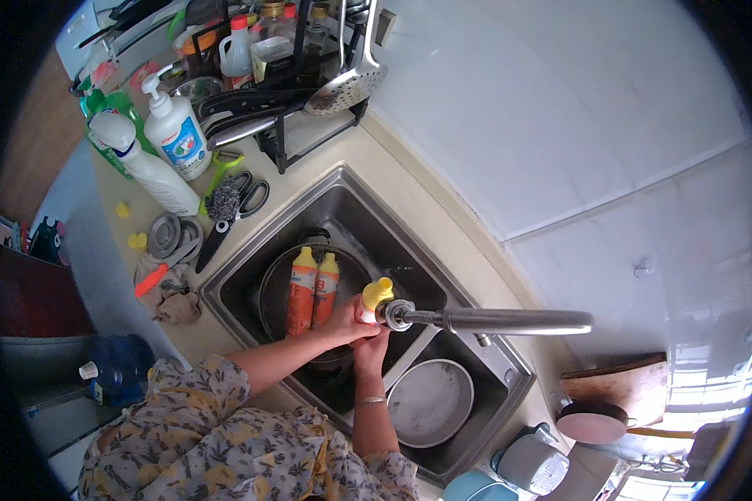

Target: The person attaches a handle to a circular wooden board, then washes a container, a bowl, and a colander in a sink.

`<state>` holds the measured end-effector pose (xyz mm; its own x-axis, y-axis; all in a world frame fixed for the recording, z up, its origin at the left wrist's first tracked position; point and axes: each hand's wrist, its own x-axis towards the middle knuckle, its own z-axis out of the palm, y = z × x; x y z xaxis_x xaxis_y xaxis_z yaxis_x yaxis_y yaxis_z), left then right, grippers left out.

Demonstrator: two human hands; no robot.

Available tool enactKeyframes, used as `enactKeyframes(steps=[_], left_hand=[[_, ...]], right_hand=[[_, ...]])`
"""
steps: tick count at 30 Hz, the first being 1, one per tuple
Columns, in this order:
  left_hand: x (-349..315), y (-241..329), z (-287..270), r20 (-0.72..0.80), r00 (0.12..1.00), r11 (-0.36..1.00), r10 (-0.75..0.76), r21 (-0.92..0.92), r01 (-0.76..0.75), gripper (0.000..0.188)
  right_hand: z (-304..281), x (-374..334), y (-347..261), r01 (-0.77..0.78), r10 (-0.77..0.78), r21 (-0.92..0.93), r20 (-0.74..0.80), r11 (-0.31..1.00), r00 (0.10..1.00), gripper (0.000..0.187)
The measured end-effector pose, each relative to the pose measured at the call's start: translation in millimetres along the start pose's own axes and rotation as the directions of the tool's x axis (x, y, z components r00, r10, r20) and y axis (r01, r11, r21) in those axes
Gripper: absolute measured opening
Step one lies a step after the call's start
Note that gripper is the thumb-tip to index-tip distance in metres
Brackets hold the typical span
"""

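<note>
My left hand is closed around a bottle with a yellow cap, held over the divider of the double sink, right beside the faucet head. My right hand is closed on the same bottle from below; most of its body is hidden by my fingers. In the left basin, two orange bottles with yellow caps lie side by side in a dark round pan. The metal faucet reaches across from the right, its spout end touching or almost touching the held bottle.
A pale round pan sits in the right basin. Left of the sink are scissors, a steel scrubber, a peeler, a spray bottle, a pump bottle and a cloth. A utensil rack stands behind.
</note>
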<state>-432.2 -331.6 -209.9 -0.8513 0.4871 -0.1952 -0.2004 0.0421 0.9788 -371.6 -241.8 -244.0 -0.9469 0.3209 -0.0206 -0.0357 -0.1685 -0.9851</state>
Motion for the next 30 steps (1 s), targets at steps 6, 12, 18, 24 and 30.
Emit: enactKeyframes(steps=[6,12,18,24,30], left_hand=[[-15.7,-0.2,-8.0,-0.001,0.999,0.998,0.043,0.040,-0.043,0.060],[-40.0,15.5,-29.1,0.013,0.992,0.972,0.122,0.200,-0.122,0.052],[-62.3,52.8,-33.8,0.366,0.930,0.883,0.034,0.425,-0.200,0.057],[-80.2,82.8,-1.0,0.637,0.771,0.687,0.002,0.559,-0.464,0.069],[-93.7,133.5,61.2,0.598,0.740,0.236,-0.307,0.801,-0.550,0.065]], right_hand=[[14.9,-9.4,-16.6,0.059,-0.059,-0.014,0.021,0.998,0.998,0.057],[39.3,-34.7,-18.2,-0.013,0.013,-0.015,0.020,1.000,1.000,0.062],[46.1,-76.7,-34.7,-0.239,0.271,0.218,-0.133,0.946,0.953,0.067],[16.2,-117.8,-79.9,-0.097,0.361,0.672,-0.264,0.734,0.894,0.047],[-8.1,-134.2,-91.6,-0.119,0.531,0.887,-0.155,0.447,0.833,0.032]])
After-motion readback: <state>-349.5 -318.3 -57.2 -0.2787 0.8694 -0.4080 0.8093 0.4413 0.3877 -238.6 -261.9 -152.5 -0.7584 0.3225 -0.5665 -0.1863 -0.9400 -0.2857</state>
